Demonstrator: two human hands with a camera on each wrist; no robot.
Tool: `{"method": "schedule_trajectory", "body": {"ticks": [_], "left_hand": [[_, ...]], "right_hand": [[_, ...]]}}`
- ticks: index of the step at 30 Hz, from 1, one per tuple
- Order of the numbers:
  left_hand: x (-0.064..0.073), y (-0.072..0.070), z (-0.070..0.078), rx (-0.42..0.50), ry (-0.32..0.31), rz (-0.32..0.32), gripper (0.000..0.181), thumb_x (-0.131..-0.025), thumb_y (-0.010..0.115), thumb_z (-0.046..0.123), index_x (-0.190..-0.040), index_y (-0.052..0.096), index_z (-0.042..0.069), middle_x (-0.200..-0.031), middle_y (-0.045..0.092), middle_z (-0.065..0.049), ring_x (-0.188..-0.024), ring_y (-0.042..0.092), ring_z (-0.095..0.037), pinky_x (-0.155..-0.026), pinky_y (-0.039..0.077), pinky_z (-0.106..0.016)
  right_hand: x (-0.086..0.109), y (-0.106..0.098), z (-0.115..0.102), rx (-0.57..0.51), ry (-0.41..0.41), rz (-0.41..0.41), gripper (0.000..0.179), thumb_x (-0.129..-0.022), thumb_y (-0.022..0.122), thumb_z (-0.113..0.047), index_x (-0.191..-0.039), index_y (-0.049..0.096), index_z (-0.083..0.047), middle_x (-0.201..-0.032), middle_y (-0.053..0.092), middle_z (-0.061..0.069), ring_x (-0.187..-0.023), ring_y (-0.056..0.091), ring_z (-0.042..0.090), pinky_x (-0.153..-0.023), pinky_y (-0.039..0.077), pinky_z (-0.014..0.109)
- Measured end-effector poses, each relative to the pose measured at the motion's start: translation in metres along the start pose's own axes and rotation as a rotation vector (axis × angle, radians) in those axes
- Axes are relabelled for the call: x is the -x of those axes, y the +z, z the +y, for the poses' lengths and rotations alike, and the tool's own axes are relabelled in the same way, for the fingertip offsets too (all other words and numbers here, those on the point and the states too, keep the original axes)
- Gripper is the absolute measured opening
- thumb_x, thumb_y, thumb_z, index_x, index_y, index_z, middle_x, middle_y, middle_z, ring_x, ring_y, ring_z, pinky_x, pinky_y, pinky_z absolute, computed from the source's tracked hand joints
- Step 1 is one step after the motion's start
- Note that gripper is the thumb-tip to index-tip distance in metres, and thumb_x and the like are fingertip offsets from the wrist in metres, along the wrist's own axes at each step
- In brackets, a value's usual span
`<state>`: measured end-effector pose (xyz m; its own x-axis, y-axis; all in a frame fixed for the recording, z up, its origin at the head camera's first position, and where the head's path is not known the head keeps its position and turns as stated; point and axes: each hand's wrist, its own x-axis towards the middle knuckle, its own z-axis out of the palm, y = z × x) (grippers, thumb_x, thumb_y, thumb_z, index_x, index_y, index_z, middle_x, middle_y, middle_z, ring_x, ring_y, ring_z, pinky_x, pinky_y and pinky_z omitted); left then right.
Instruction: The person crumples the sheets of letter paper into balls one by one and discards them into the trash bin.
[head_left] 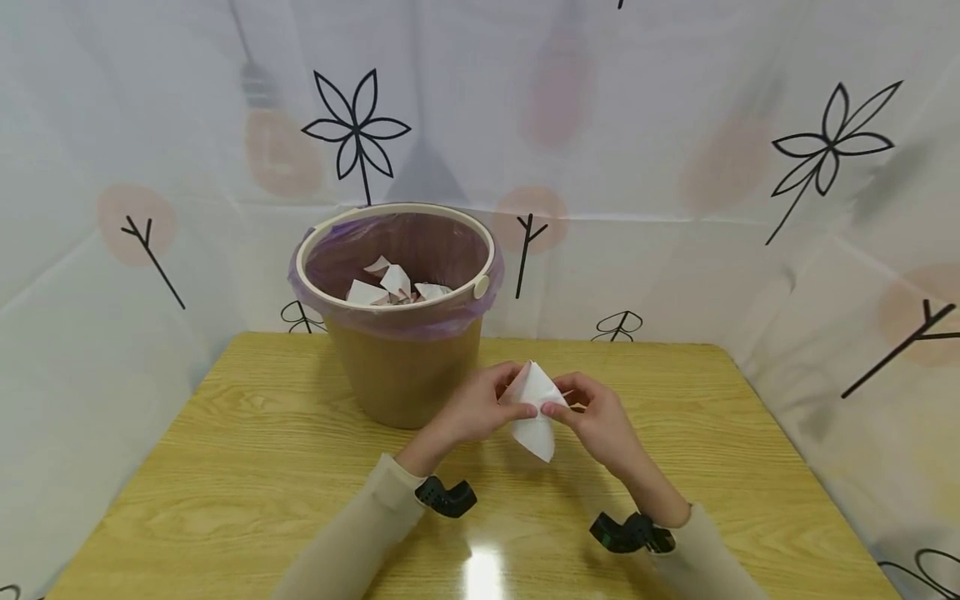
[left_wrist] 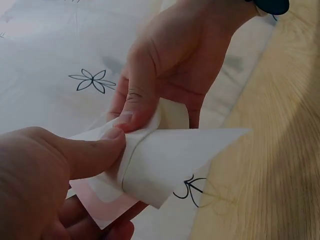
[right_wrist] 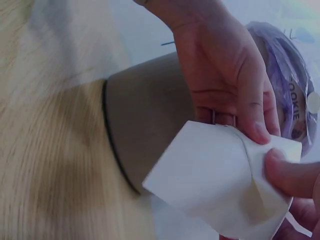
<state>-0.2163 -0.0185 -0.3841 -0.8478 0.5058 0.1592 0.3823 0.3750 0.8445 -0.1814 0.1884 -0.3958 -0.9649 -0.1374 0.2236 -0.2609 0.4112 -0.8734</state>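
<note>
A piece of white paper (head_left: 536, 437), bent over on itself, is held up between both hands above the wooden table. My left hand (head_left: 480, 407) pinches its left side, thumb in front and fingers behind. On the other side my right hand (head_left: 600, 417) pinches it the same way, the two thumb tips close together. In the left wrist view the paper (left_wrist: 175, 155) flares to a point, and a pinkish printed part shows at its lower corner. The right wrist view shows a crease running across the paper (right_wrist: 195, 165) near the thumbs.
Behind the left hand stands a tan bin (head_left: 405, 375) with a purple liner (head_left: 491, 292) folded over its cream rim. Several crumpled or torn paper pieces (head_left: 396, 279) lie inside. A white patterned cloth (head_left: 637, 167) encloses the table (head_left: 225, 467) at back and sides.
</note>
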Motion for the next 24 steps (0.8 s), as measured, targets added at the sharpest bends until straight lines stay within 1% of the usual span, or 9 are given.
{"method": "schedule_trajectory", "body": {"ticks": [3, 7, 9, 11, 13, 15, 19, 21, 24], "left_hand": [[0.0006, 0.0005, -0.0003, 0.000, 0.035, 0.010, 0.035, -0.087, 0.079, 0.018, -0.119, 0.066, 0.009, -0.104, 0.067, 0.000, -0.085, 0.063, -0.014, -0.071, 0.054, -0.029], [0.0011, 0.0007, -0.0013, -0.014, 0.062, 0.017, 0.032, -0.088, 0.078, 0.016, -0.118, 0.067, 0.010, -0.101, 0.067, 0.000, -0.082, 0.062, -0.013, -0.069, 0.054, -0.027], [0.0017, 0.0007, -0.0009, -0.036, 0.069, 0.023, 0.031, -0.089, 0.077, 0.016, -0.118, 0.066, 0.011, -0.101, 0.067, 0.001, -0.082, 0.062, -0.012, -0.069, 0.053, -0.027], [0.0027, 0.0010, -0.0002, -0.065, 0.071, 0.032, 0.030, -0.090, 0.076, 0.018, -0.118, 0.066, 0.013, -0.102, 0.067, 0.002, -0.082, 0.061, -0.012, -0.069, 0.053, -0.027], [0.0033, 0.0019, -0.0002, -0.096, 0.080, 0.045, 0.029, -0.091, 0.075, 0.019, -0.118, 0.066, 0.015, -0.102, 0.067, 0.003, -0.082, 0.061, -0.011, -0.068, 0.052, -0.026], [0.0041, 0.0032, -0.0002, -0.127, 0.092, 0.060, 0.028, -0.091, 0.075, 0.020, -0.117, 0.066, 0.015, -0.101, 0.067, 0.004, -0.082, 0.060, -0.011, -0.067, 0.051, -0.026], [0.0058, 0.0058, -0.0004, -0.201, 0.115, 0.086, 0.022, -0.090, 0.075, 0.022, -0.109, 0.065, 0.017, -0.095, 0.066, 0.006, -0.077, 0.057, -0.011, -0.064, 0.048, -0.025], [0.0065, 0.0071, -0.0008, -0.236, 0.123, 0.093, 0.019, -0.090, 0.075, 0.023, -0.105, 0.063, 0.018, -0.092, 0.066, 0.006, -0.073, 0.055, -0.011, -0.061, 0.046, -0.025], [0.0066, 0.0090, -0.0016, -0.259, 0.131, 0.106, 0.018, -0.090, 0.076, 0.023, -0.101, 0.062, 0.020, -0.092, 0.066, 0.006, -0.070, 0.055, -0.010, -0.058, 0.045, -0.023]], "right_hand": [[0.0003, -0.0018, 0.0017, -0.022, -0.016, -0.036, 0.026, -0.089, 0.077, -0.015, -0.110, 0.066, -0.003, -0.104, 0.066, 0.010, -0.093, 0.064, 0.024, -0.078, 0.054, 0.035], [-0.0008, -0.0057, 0.0039, -0.069, -0.052, -0.124, 0.028, -0.092, 0.073, -0.014, -0.116, 0.064, -0.003, -0.111, 0.065, 0.012, -0.100, 0.064, 0.028, -0.079, 0.055, 0.033], [-0.0015, -0.0067, 0.0039, -0.091, -0.063, -0.160, 0.032, -0.093, 0.071, -0.012, -0.123, 0.062, -0.003, -0.114, 0.065, 0.014, -0.100, 0.064, 0.030, -0.080, 0.055, 0.036], [-0.0021, -0.0070, 0.0031, -0.102, -0.061, -0.176, 0.034, -0.094, 0.070, -0.012, -0.126, 0.061, -0.004, -0.113, 0.064, 0.014, -0.098, 0.064, 0.030, -0.080, 0.056, 0.040], [-0.0024, -0.0063, 0.0026, -0.108, -0.049, -0.173, 0.034, -0.094, 0.070, -0.011, -0.125, 0.062, -0.003, -0.111, 0.065, 0.014, -0.096, 0.064, 0.029, -0.079, 0.056, 0.043], [-0.0026, -0.0050, 0.0023, -0.122, -0.030, -0.164, 0.028, -0.094, 0.070, -0.011, -0.120, 0.064, -0.003, -0.109, 0.065, 0.014, -0.094, 0.064, 0.029, -0.078, 0.056, 0.044], [-0.0017, -0.0028, 0.0024, -0.157, -0.013, -0.151, 0.016, -0.093, 0.070, -0.008, -0.106, 0.065, 0.000, -0.103, 0.065, 0.016, -0.088, 0.063, 0.028, -0.073, 0.056, 0.038], [-0.0013, -0.0018, 0.0025, -0.162, -0.012, -0.144, 0.012, -0.093, 0.070, -0.006, -0.101, 0.064, 0.000, -0.099, 0.066, 0.016, -0.084, 0.064, 0.028, -0.070, 0.055, 0.036], [-0.0009, 0.0005, 0.0026, -0.153, -0.001, -0.114, 0.007, -0.091, 0.070, -0.003, -0.097, 0.066, -0.002, -0.096, 0.067, 0.015, -0.081, 0.065, 0.027, -0.067, 0.055, 0.036]]}}
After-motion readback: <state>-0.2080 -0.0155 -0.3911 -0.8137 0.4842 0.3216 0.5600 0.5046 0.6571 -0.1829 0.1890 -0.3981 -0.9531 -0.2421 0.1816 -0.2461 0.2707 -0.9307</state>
